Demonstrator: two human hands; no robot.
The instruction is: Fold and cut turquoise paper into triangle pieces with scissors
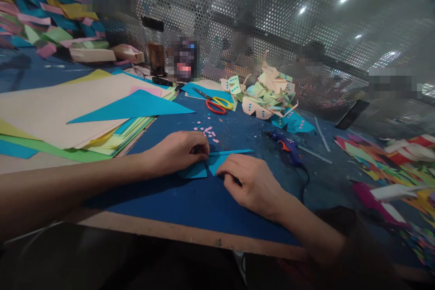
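Note:
A folded piece of blue paper lies on the blue tabletop between my hands. My left hand is curled with its fingertips pressed on the paper's left part. On the right part, my right hand holds the paper's edge, thumb and fingers drawn together. A narrow raised flap runs along the far side of the paper. Small pink paper squares are scattered just beyond it. The palms and some fingertips are hidden from view.
Left lies a stack of coloured paper with a blue triangle on top. Beyond are scissors, a pile of paper cut-outs and a bottle. A corded glue gun lies right, near colourful paper scraps.

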